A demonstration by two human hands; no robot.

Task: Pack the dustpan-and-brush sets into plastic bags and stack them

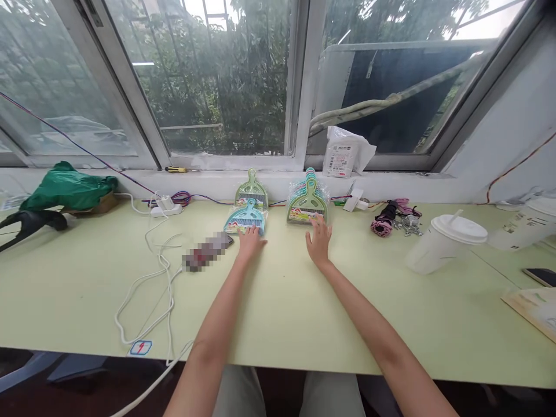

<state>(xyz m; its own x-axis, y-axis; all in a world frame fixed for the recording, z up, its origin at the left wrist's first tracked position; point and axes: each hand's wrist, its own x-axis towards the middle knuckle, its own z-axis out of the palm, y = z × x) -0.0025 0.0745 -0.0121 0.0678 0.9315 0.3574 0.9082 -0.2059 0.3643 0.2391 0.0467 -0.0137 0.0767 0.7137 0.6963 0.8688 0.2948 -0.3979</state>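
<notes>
My left hand (pixel 251 242) rests at the lower edge of a blue dustpan-and-brush set (pixel 246 216) in clear wrapping, its fingers stretched over the edge. Behind the blue set, a green dustpan set (pixel 251 190) lies partly covered. To the right, several wrapped dustpan sets stand stacked against the wall, a green one (pixel 309 202) in front and blue and pink rims behind. My right hand (pixel 320 238) is at the lower right of that front set, fingers spread. Whether its fingertips touch the wrapping I cannot tell.
A phone (pixel 207 252) with white cables (pixel 167 278) lies left of my left hand. At right are a lidded cup (pixel 447 243), a folded umbrella (pixel 384 220) and keys (pixel 408 223). A power strip (pixel 165 207) and green bag (pixel 69 186) sit at left; tissues (pixel 345 153) on the sill.
</notes>
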